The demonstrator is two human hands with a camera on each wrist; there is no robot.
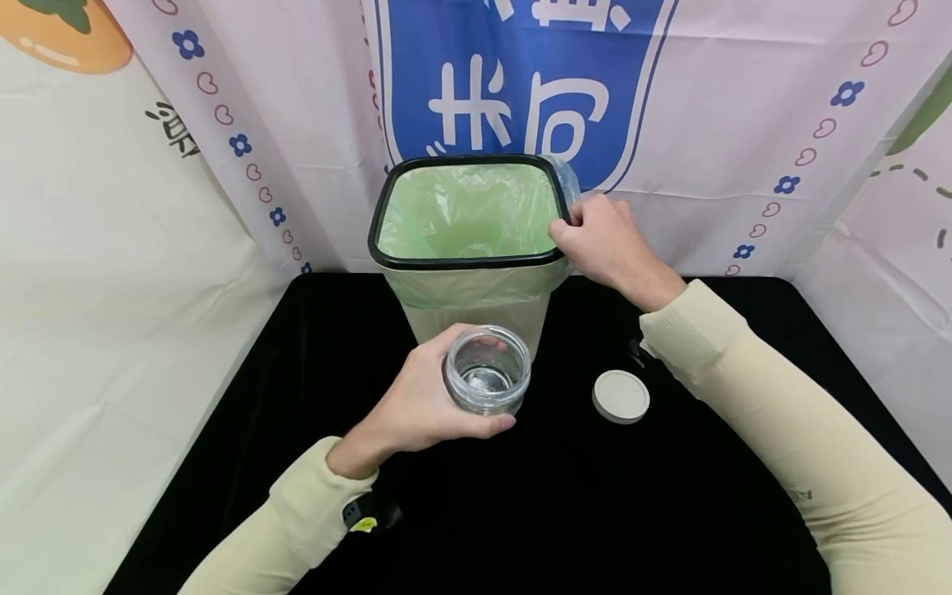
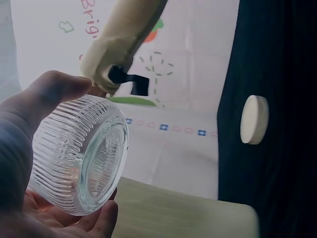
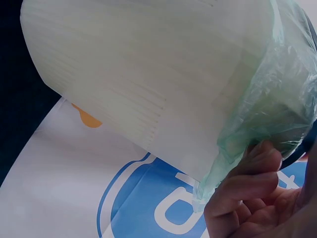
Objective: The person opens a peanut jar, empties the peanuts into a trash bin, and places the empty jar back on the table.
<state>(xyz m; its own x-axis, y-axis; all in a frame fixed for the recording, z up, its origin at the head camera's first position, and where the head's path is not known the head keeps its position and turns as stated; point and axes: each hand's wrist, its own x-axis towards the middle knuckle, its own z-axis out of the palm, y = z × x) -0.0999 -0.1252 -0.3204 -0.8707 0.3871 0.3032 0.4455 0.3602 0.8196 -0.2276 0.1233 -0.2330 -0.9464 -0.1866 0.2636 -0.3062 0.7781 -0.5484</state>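
My left hand point(image 1: 427, 397) grips a clear glass jar point(image 1: 487, 372) with no lid on it, in front of the trash can. In the left wrist view the jar point(image 2: 79, 153) shows ribbed sides and a round base, thumb on one side and fingers on the other. With curled fingers, my right hand point(image 1: 606, 244) pinches the black rim point(image 1: 476, 264) of the trash can point(image 1: 476, 310) at its right side. A pale green trash bag point(image 1: 468, 211) lines the can and folds over the rim. Close by the right fingers, the bag's edge point(image 3: 213, 171) hangs bunched.
A white round lid point(image 1: 621, 397) lies on the black tabletop point(image 1: 580, 512), right of the jar. Behind the can hangs a printed cloth point(image 1: 736, 107) with a blue panel. Pale cloth point(image 1: 97, 289) also borders the left side.
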